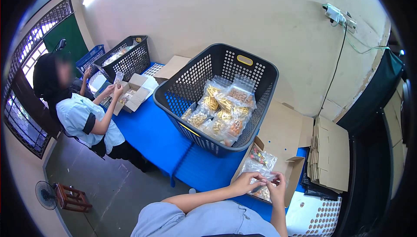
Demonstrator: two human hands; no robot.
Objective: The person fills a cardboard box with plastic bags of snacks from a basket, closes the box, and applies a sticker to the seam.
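Observation:
My left hand [247,183] and my right hand [277,188] meet over an open cardboard box [296,174], fingertips closed in a pinch. Between them is the upper edge of a clear plastic bag [262,192], whose pale contents are partly hidden by my fingers. Another clear bag [263,159] with red, green and yellow pieces lies in the box just beyond. Left of the box and higher up stands a large black perforated basket [208,143], holding several clear bags of yellow and brownish snack-like pieces [226,111].
Flattened cartons [330,154] lean at the right, above a white sheet of round stickers [321,217]. A blue cloth [143,128] covers the table. At the left, a co-worker [89,111] holds a small bag near another box [137,92]. Behind are more baskets [130,61].

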